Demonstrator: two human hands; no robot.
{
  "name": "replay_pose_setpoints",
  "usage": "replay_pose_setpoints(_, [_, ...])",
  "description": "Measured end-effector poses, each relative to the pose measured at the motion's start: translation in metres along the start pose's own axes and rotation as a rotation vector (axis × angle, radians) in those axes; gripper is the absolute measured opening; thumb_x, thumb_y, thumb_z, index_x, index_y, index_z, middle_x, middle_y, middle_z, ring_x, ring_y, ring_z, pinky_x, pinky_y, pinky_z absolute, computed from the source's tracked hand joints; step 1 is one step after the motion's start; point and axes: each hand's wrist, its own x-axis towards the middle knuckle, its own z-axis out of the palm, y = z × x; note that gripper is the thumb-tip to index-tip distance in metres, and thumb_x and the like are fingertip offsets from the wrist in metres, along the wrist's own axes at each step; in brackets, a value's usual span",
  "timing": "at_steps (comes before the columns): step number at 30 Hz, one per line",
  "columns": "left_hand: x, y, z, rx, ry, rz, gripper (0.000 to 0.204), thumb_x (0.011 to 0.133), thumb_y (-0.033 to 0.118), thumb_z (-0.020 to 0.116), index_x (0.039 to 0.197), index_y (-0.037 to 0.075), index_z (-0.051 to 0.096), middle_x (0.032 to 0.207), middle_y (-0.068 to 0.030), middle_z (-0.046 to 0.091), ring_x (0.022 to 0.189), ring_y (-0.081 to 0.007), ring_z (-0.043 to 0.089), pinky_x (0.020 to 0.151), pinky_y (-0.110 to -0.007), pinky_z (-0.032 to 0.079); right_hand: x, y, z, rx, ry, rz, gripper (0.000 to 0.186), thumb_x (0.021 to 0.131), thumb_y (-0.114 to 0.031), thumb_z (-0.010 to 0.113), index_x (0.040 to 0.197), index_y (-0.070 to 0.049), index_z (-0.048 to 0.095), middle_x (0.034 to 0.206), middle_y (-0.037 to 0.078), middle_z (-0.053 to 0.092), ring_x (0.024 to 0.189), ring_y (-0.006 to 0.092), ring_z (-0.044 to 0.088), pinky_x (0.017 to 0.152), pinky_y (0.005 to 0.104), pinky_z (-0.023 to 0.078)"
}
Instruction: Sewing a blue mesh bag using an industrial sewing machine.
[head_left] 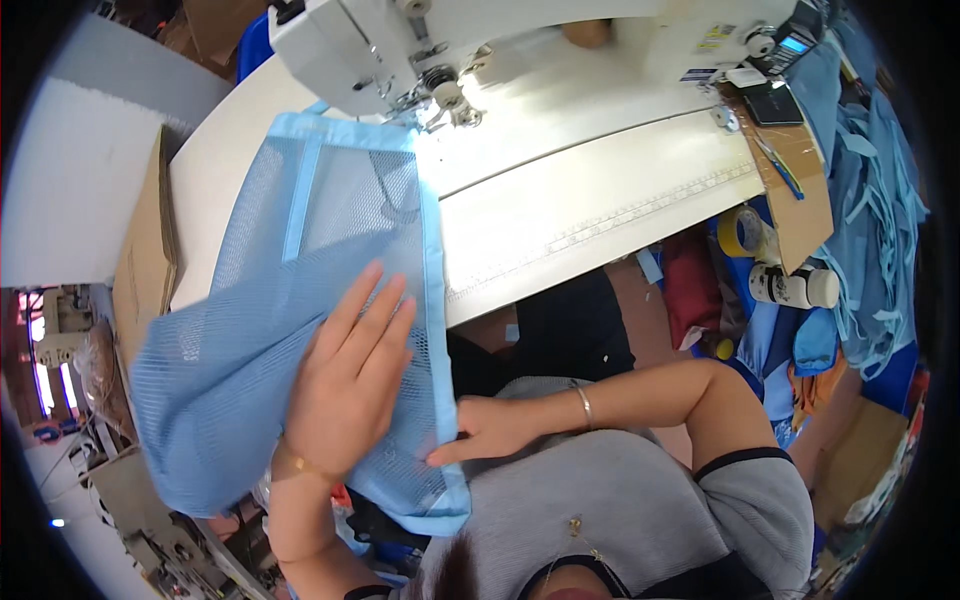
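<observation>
A blue mesh fabric piece (pixel 345 200) with a light blue border strip (pixel 432 300) lies at the left of the table and hangs over its near edge. Its far right corner is by the needle area of a white sewing machine (pixel 450 95). My left hand (pixel 350 375) rests flat on the mesh, fingers stretched out and slightly apart. Lower down, my right hand (pixel 485 430) pinches the bordered edge between thumb and fingers. The mesh bunches in loose folds left of my left hand.
A ruler strip (pixel 600 228) runs along the white table's (pixel 540 190) near edge. At right, blue snips (pixel 785 175) lie on cardboard beside yellow tape (pixel 738 232), a white bottle (pixel 795 287) and hanging blue fabric strips (pixel 870 220). A cardboard sheet (pixel 150 250) stands at the left.
</observation>
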Motion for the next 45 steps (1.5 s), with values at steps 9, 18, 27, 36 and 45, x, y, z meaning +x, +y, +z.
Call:
replay_pose_setpoints(9, [-0.001, -0.006, 0.073, -0.139, 0.006, 0.166, 0.042, 0.077, 0.017, 0.069, 0.116, 0.001, 0.063, 0.119, -0.0117, 0.060, 0.099, -0.0267, 0.056, 0.082, -0.039, 0.041, -0.053, 0.006, -0.018, -0.288, 0.030, 0.079, 0.028, 0.095, -0.026, 0.058, 0.103, 0.000, 0.065, 0.091, 0.015, 0.069, 0.079, 0.0251, 0.067, 0.071, 0.0356, 0.052])
replay_pose_setpoints(18, [0.011, -0.008, 0.069, -0.138, -0.007, 0.187, 0.040, 0.077, 0.014, 0.068, 0.113, -0.001, 0.063, 0.130, -0.0154, 0.056, 0.097, -0.0233, 0.056, 0.080, -0.036, 0.043, -0.054, 0.010, -0.035, -0.394, -0.027, 0.029, 0.024, 0.094, -0.023, 0.058, 0.106, -0.003, 0.063, 0.090, 0.017, 0.067, 0.078, 0.0280, 0.066, 0.071, 0.0372, 0.052])
replay_pose_setpoints(27, [0.023, -0.026, 0.075, -0.076, -0.019, 0.166, 0.041, 0.078, 0.020, 0.066, 0.116, 0.005, 0.064, 0.134, -0.0089, 0.055, 0.099, -0.0221, 0.054, 0.086, -0.037, 0.040, -0.041, -0.012, -0.054, -0.296, -0.006, 0.058, 0.021, 0.094, -0.020, 0.059, 0.097, 0.000, 0.063, 0.087, 0.014, 0.067, 0.079, 0.0254, 0.066, 0.072, 0.0358, 0.051])
replay_pose_setpoints(36, [0.037, -0.052, 0.072, -0.049, -0.036, 0.176, 0.042, 0.080, 0.023, 0.064, 0.120, 0.007, 0.063, 0.136, -0.0073, 0.053, 0.107, -0.0230, 0.053, 0.089, -0.038, 0.038, -0.025, -0.024, -0.061, -0.138, 0.030, 0.069, 0.019, 0.093, -0.015, 0.060, 0.101, 0.002, 0.063, 0.091, 0.013, 0.068, 0.083, 0.0193, 0.064, 0.077, 0.0336, 0.050])
replay_pose_setpoints(45, [0.055, -0.069, 0.073, -0.039, -0.011, 0.192, 0.048, 0.080, 0.027, 0.065, 0.123, 0.007, 0.060, 0.137, -0.0074, 0.052, 0.109, -0.0249, 0.052, 0.089, -0.039, 0.038, -0.022, -0.041, -0.066, 0.084, 0.051, 0.249, 0.027, 0.096, -0.020, 0.059, 0.113, 0.001, 0.059, 0.107, 0.008, 0.066, 0.099, 0.0131, 0.060, 0.086, 0.0295, 0.049])
